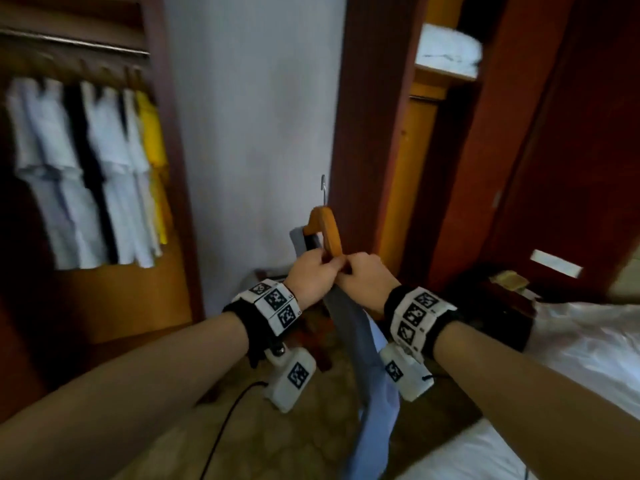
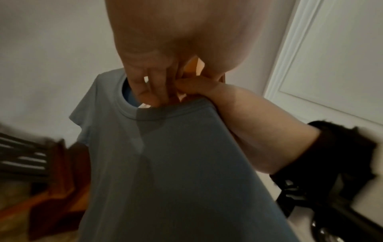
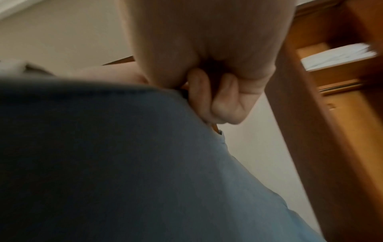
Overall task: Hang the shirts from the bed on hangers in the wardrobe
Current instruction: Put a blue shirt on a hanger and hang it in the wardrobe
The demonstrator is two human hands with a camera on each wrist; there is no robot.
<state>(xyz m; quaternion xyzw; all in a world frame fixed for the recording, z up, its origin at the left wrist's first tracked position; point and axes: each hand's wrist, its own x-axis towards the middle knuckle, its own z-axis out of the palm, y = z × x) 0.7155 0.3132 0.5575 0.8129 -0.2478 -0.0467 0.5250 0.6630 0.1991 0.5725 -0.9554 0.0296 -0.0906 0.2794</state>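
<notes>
plain grey-blue crew-neck shirt, wooden hanger

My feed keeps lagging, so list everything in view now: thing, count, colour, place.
Wooden hanger with metal hook: one, orange-brown, held up mid-view.
Grey-blue T-shirt: one, draped from the hanger, hanging to the floor side.
Hung shirts: several, white, black, one yellow, on the left wardrobe rail.
Folded white linen: one stack, upper shelf, right wardrobe.
White bed: one, lower right.
Black cable: one, on the floor.
Wrist bands with markers: two, black and white.
Left hand: fingers grip hanger and collar.
Right hand: fingers grip hanger and shirt.
</notes>
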